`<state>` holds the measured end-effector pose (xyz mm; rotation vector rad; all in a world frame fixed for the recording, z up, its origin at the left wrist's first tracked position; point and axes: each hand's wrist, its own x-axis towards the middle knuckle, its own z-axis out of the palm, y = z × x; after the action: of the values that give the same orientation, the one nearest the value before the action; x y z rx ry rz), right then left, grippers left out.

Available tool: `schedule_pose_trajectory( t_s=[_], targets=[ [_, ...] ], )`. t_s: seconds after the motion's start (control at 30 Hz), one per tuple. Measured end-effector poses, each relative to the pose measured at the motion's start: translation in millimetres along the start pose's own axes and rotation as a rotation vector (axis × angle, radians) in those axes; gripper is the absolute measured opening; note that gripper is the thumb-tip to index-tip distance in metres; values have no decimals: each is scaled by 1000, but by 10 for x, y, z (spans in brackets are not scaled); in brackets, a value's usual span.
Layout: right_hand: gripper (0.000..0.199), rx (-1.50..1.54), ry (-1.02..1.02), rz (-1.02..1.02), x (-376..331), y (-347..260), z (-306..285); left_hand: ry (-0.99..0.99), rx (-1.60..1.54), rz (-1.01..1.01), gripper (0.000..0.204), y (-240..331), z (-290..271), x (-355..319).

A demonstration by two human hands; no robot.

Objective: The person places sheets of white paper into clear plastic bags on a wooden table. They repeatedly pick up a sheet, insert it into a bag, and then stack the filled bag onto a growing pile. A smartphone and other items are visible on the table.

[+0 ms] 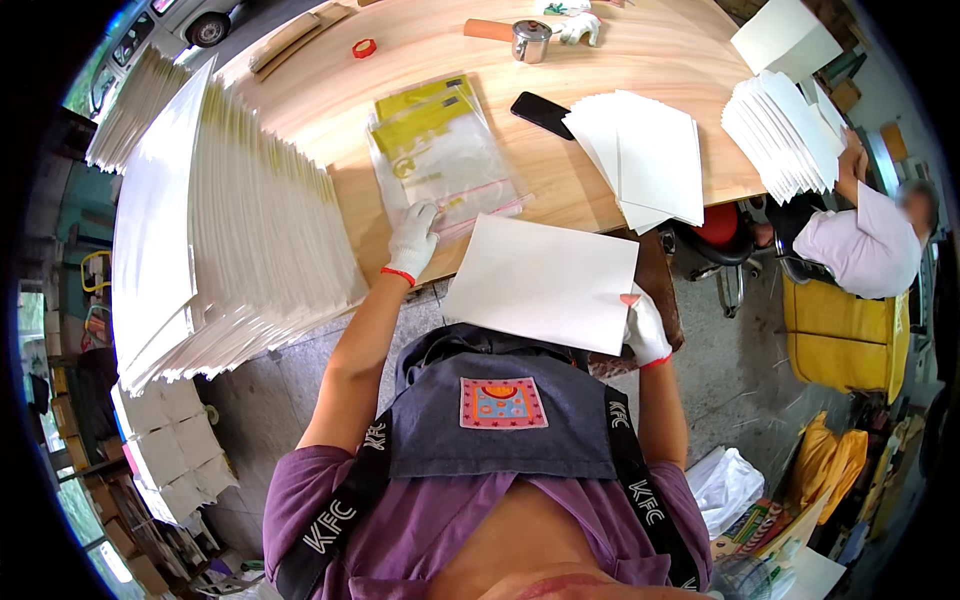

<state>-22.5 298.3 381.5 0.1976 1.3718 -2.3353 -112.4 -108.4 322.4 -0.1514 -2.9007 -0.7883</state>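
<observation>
My right hand, in a white glove with a bare thumb tip, grips the right edge of a white rectangular board. The board is held level over the table's front edge, close to my apron. My left hand, also gloved, has its fingers bent together at the near left corner of a clear plastic bag with yellow print. That bag lies on a small pile of similar bags. Left of it stands a tall, leaning stack of filled bags. Fanned white boards lie to the right.
On the wooden table lie a black phone, a metal cup, a red tape roll and a loose glove. More white boards are stacked at far right. A seated person reaches toward them.
</observation>
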Motion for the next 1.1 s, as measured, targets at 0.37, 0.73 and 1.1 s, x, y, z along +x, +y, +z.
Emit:
schedule_pose_trajectory(
  t_s=[0.37, 0.73, 1.1],
  targets=[
    [27, 296, 344, 22, 19, 441, 406, 41, -190, -14, 42, 138, -318, 192],
    [19, 237, 172, -52, -40, 607, 825, 531, -323, 17, 54, 382, 36, -79],
    [23, 142, 89, 68, -78, 464, 965, 65, -2009, -768, 55, 541, 845, -367]
  ],
)
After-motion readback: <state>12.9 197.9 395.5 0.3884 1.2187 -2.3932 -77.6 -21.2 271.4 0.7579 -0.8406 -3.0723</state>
